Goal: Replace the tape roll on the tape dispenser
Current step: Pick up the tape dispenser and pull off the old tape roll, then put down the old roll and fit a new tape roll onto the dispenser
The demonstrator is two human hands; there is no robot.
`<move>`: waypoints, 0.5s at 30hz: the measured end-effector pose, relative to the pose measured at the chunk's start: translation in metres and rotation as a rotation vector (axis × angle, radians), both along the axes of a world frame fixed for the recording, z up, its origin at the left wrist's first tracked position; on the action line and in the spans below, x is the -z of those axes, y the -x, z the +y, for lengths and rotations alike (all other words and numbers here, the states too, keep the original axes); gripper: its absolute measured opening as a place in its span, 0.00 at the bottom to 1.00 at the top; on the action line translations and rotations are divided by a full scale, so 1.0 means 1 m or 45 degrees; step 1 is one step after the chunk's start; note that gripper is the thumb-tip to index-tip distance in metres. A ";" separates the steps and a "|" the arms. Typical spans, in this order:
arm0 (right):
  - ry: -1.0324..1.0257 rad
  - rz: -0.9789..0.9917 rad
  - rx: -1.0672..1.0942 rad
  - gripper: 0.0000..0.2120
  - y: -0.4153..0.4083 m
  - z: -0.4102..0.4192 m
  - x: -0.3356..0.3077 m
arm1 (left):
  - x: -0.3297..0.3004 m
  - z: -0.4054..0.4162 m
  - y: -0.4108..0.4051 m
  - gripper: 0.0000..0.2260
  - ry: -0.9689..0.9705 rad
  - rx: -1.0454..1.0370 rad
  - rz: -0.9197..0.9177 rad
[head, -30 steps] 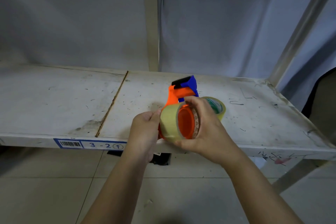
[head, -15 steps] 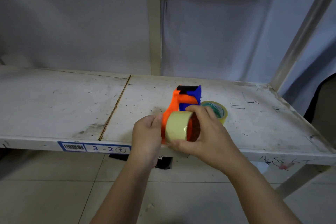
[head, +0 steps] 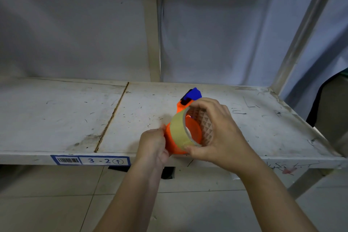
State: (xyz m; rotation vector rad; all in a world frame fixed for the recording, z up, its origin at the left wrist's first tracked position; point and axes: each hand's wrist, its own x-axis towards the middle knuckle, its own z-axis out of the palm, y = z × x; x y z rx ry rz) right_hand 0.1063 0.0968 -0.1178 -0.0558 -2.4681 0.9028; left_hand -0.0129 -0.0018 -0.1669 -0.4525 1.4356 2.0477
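Observation:
An orange tape dispenser (head: 192, 131) with a blue head (head: 193, 94) is held above the front edge of the white shelf (head: 75, 115). My left hand (head: 153, 144) grips the dispenser's left side. My right hand (head: 216, 132) is closed around a yellowish tape roll (head: 178, 130), thumb under it and fingers over its top. The roll sits partly around the dispenser's orange hub, tilted, with its patterned cardboard core showing on the right. The second tape roll seen earlier behind the dispenser is hidden by my right hand.
The shelf has a seam (head: 113, 117) left of centre and a blue label reading 3-2 (head: 90, 160) on its front edge. A vertical post (head: 152, 43) stands behind and a slanted brace (head: 301, 34) rises at the right. Tiled floor lies below.
The dispenser and roll have tilted and shifted right. My right hand now covers the second roll on the shelf, and the tape roll sits further over the orange hub.

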 end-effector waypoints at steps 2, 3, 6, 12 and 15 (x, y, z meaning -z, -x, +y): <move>0.224 0.061 -0.021 0.36 -0.007 0.005 -0.012 | 0.007 -0.003 0.010 0.16 -0.046 -0.031 -0.070; 0.369 0.099 0.002 0.37 -0.011 0.013 -0.017 | 0.012 -0.006 0.016 0.16 -0.053 -0.070 -0.092; 0.412 0.217 0.363 0.35 -0.019 0.046 -0.018 | 0.022 -0.012 0.027 0.12 -0.023 -0.141 -0.125; 0.373 -0.086 1.104 0.37 -0.010 0.103 0.037 | 0.026 0.000 0.024 0.13 0.012 -0.171 0.000; 0.270 -0.219 1.148 0.40 -0.006 0.113 0.056 | 0.025 0.010 0.029 0.10 0.229 -0.078 0.163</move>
